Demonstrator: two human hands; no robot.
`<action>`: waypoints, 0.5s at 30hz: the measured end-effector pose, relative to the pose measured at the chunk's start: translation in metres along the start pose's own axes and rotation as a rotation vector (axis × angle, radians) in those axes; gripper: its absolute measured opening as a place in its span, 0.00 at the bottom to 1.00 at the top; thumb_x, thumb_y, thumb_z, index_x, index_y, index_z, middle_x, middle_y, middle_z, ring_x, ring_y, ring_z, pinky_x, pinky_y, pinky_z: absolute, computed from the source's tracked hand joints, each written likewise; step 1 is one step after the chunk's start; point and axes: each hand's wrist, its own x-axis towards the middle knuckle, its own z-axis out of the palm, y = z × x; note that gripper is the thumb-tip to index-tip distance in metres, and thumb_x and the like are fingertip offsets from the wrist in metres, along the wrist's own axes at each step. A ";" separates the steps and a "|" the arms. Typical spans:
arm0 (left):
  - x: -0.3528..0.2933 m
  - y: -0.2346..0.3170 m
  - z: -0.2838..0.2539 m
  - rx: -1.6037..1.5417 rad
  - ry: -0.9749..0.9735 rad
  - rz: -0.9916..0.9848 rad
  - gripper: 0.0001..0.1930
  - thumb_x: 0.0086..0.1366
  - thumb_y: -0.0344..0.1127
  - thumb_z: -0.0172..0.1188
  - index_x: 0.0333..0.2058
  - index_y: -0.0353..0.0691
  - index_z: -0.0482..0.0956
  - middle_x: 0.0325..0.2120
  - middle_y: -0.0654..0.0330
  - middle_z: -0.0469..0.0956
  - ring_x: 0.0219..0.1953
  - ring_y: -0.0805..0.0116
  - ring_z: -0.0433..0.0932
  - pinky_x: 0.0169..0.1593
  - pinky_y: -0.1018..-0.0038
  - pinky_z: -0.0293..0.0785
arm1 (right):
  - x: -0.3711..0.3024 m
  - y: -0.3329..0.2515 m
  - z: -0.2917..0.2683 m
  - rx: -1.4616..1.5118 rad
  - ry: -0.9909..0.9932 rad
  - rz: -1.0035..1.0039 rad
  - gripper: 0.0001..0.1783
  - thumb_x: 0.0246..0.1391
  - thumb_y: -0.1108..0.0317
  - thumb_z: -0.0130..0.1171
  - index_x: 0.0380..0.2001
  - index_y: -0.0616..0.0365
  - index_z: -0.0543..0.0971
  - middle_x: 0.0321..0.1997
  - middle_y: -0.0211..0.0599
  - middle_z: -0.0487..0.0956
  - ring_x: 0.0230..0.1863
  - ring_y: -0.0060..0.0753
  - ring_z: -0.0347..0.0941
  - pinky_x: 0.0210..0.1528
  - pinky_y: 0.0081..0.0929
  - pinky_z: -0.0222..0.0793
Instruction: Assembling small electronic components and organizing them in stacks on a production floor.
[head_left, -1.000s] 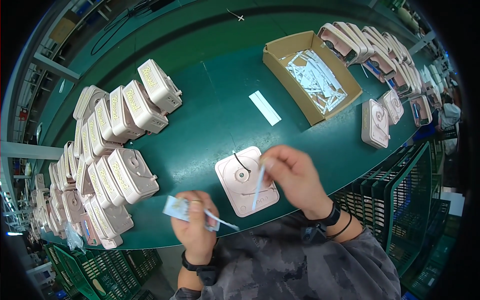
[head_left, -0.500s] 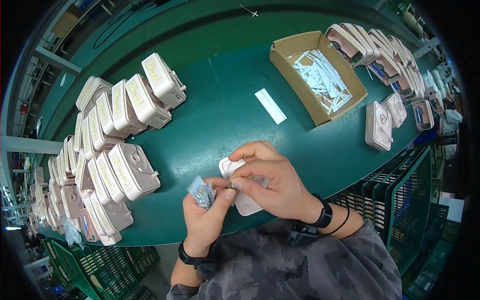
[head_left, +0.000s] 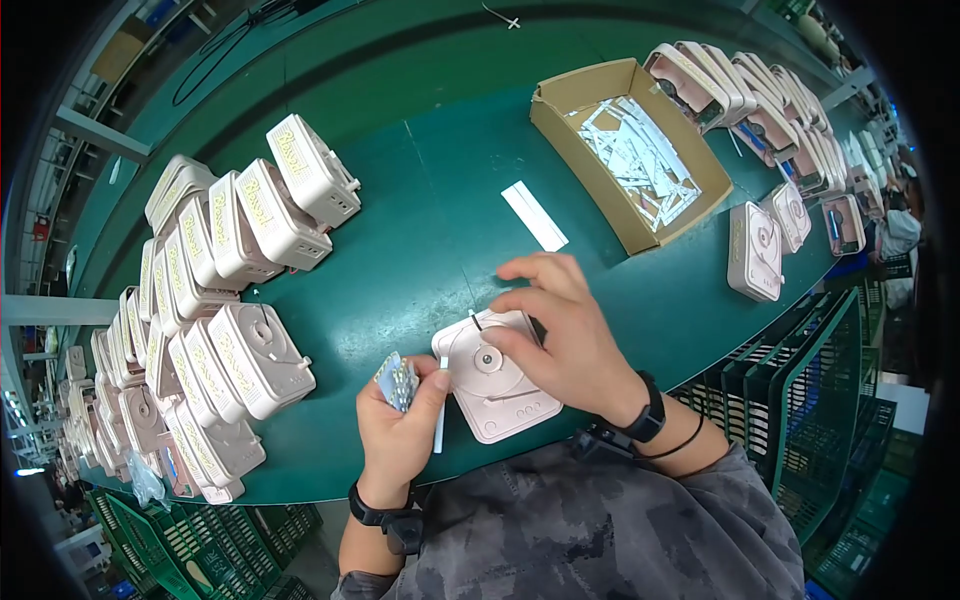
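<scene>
A pale pink record-player-shaped casing point(head_left: 510, 412) lies on the green table in front of me, its round turntable part and arm facing up. My left hand point(head_left: 400, 420) is closed at its left edge, gripping a bundle of small blue-and-white pieces with yellowish dots point(head_left: 398, 382). From the same fingers a narrow white strip point(head_left: 439, 425) hangs down beside the casing. Over the casing's upper part, my right hand point(head_left: 560, 340) pinches a small thin black strip point(head_left: 475, 320) between thumb and index finger; its other fingers are raised and bent.
Several similar pink casings point(head_left: 250, 350) crowd the left side, some stacked. An open cardboard box point(head_left: 570, 150) of white strips stands at the far right, with a white piece point(head_left: 535, 215) lying beside it. More casings point(head_left: 755, 250) stand at the right, above green crates point(head_left: 800, 390).
My right hand has drawn apart from my left and turned over the casing, now with a black strip in its pinch. A white strip now shows below my left fingers.
</scene>
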 end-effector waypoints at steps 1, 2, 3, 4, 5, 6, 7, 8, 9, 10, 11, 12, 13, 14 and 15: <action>0.003 0.000 0.000 0.002 0.016 0.003 0.05 0.66 0.29 0.66 0.37 0.33 0.81 0.28 0.69 0.78 0.29 0.83 0.72 0.34 0.82 0.69 | 0.001 0.006 0.006 -0.015 -0.020 -0.014 0.05 0.50 0.74 0.67 0.32 0.61 0.82 0.52 0.40 0.77 0.55 0.47 0.70 0.55 0.38 0.69; 0.005 -0.001 0.000 0.004 0.013 0.002 0.05 0.66 0.29 0.66 0.37 0.33 0.81 0.28 0.69 0.78 0.29 0.83 0.72 0.34 0.82 0.69 | 0.002 0.009 0.011 -0.029 -0.041 -0.028 0.06 0.50 0.74 0.67 0.32 0.61 0.82 0.52 0.40 0.77 0.55 0.48 0.70 0.55 0.38 0.69; 0.007 -0.001 0.000 -0.002 0.018 -0.010 0.05 0.67 0.29 0.65 0.37 0.33 0.81 0.28 0.69 0.78 0.29 0.83 0.72 0.34 0.82 0.69 | 0.003 0.009 0.014 -0.026 -0.041 -0.027 0.06 0.50 0.74 0.67 0.32 0.61 0.82 0.52 0.40 0.77 0.55 0.48 0.70 0.55 0.38 0.69; 0.008 -0.002 0.000 -0.008 0.023 -0.023 0.05 0.67 0.29 0.65 0.37 0.33 0.81 0.28 0.69 0.78 0.29 0.83 0.72 0.33 0.82 0.69 | 0.003 0.008 0.018 -0.003 -0.048 -0.039 0.06 0.50 0.74 0.67 0.32 0.61 0.82 0.52 0.40 0.77 0.55 0.48 0.70 0.55 0.38 0.69; 0.010 -0.003 -0.001 -0.014 0.029 -0.035 0.05 0.67 0.29 0.64 0.37 0.33 0.81 0.28 0.69 0.78 0.29 0.83 0.72 0.33 0.82 0.68 | 0.004 0.007 0.022 0.020 -0.055 -0.051 0.06 0.50 0.74 0.67 0.32 0.61 0.82 0.52 0.40 0.77 0.56 0.48 0.69 0.54 0.38 0.69; 0.011 -0.004 -0.003 -0.012 0.031 -0.038 0.05 0.67 0.29 0.64 0.37 0.33 0.81 0.28 0.69 0.78 0.29 0.83 0.72 0.33 0.82 0.68 | 0.004 0.007 0.024 0.044 -0.063 -0.063 0.06 0.50 0.74 0.67 0.32 0.61 0.82 0.52 0.40 0.76 0.56 0.48 0.69 0.54 0.38 0.69; 0.012 -0.005 -0.006 -0.015 0.005 -0.036 0.05 0.67 0.29 0.64 0.37 0.33 0.81 0.28 0.69 0.78 0.29 0.83 0.72 0.33 0.82 0.69 | 0.003 0.007 0.023 0.047 -0.064 -0.061 0.06 0.50 0.74 0.67 0.32 0.61 0.82 0.52 0.40 0.76 0.56 0.48 0.69 0.54 0.38 0.69; 0.013 -0.006 -0.009 -0.018 -0.021 -0.035 0.05 0.67 0.29 0.64 0.37 0.33 0.81 0.28 0.69 0.78 0.30 0.83 0.73 0.33 0.81 0.69 | 0.003 0.007 0.020 0.029 -0.098 -0.103 0.06 0.50 0.74 0.67 0.32 0.61 0.82 0.52 0.39 0.76 0.56 0.47 0.69 0.54 0.38 0.69; 0.014 -0.007 -0.010 -0.022 -0.048 -0.033 0.05 0.67 0.29 0.63 0.37 0.32 0.81 0.28 0.69 0.78 0.30 0.83 0.73 0.33 0.81 0.69 | 0.002 0.007 0.017 0.011 -0.131 -0.144 0.06 0.50 0.74 0.67 0.32 0.61 0.82 0.52 0.39 0.76 0.56 0.47 0.70 0.54 0.38 0.69; 0.014 -0.007 -0.010 -0.020 -0.046 -0.037 0.05 0.67 0.29 0.63 0.37 0.32 0.81 0.28 0.69 0.78 0.30 0.83 0.73 0.33 0.81 0.69 | 0.002 0.006 0.016 -0.007 -0.166 -0.185 0.05 0.50 0.74 0.67 0.32 0.61 0.82 0.52 0.38 0.76 0.56 0.46 0.70 0.53 0.38 0.69; 0.015 -0.006 -0.008 0.070 -0.045 0.009 0.05 0.67 0.28 0.63 0.37 0.32 0.81 0.28 0.67 0.78 0.30 0.82 0.73 0.33 0.80 0.70 | 0.002 0.005 0.016 -0.003 -0.167 -0.182 0.05 0.50 0.74 0.67 0.32 0.61 0.82 0.52 0.38 0.76 0.56 0.46 0.70 0.53 0.38 0.69; 0.016 -0.006 -0.005 0.159 -0.045 0.055 0.05 0.66 0.28 0.64 0.37 0.32 0.81 0.28 0.66 0.79 0.30 0.81 0.74 0.33 0.80 0.70 | 0.002 0.004 0.016 -0.022 -0.193 -0.206 0.05 0.50 0.75 0.66 0.32 0.61 0.82 0.51 0.38 0.77 0.56 0.45 0.70 0.53 0.38 0.70; 0.017 -0.006 -0.003 0.248 -0.048 0.103 0.05 0.66 0.27 0.64 0.37 0.32 0.81 0.28 0.64 0.80 0.30 0.80 0.75 0.33 0.79 0.71 | 0.002 0.004 0.016 -0.044 -0.218 -0.229 0.05 0.50 0.75 0.66 0.32 0.61 0.82 0.51 0.37 0.77 0.56 0.45 0.71 0.53 0.38 0.70; 0.018 -0.007 -0.001 0.249 -0.051 0.101 0.05 0.66 0.27 0.64 0.37 0.32 0.81 0.28 0.64 0.80 0.30 0.80 0.75 0.33 0.79 0.71 | 0.002 0.005 0.015 -0.066 -0.242 -0.253 0.05 0.50 0.75 0.66 0.32 0.61 0.82 0.50 0.37 0.77 0.55 0.44 0.71 0.53 0.39 0.70; 0.018 -0.010 -0.001 0.294 -0.050 0.147 0.05 0.65 0.27 0.64 0.37 0.32 0.81 0.28 0.63 0.80 0.30 0.78 0.76 0.34 0.78 0.72 | 0.003 0.006 0.015 -0.065 -0.241 -0.249 0.05 0.50 0.75 0.66 0.32 0.61 0.82 0.50 0.37 0.77 0.55 0.44 0.71 0.53 0.39 0.70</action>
